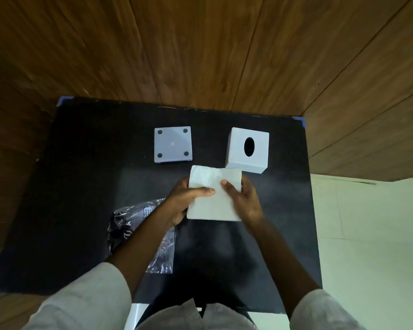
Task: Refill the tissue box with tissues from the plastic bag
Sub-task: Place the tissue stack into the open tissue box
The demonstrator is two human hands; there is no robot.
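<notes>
A white stack of tissues (215, 203) is held above the black table (81, 186), between both hands. My left hand (184, 201) grips its left side with the thumb across the top. My right hand (244, 198) grips the right side, thumb on top. The white tissue box cover (238, 158) with an oval slot stands just beyond the stack, to the right. Its square base plate (173, 144) with dark pads at its corners lies apart to the left. The crumpled clear plastic bag (129, 225) lies under my left forearm, partly hidden.
Wooden panel walls close in behind and to the left of the table. A pale floor shows on the right. Blue tape marks the table corners (300, 121).
</notes>
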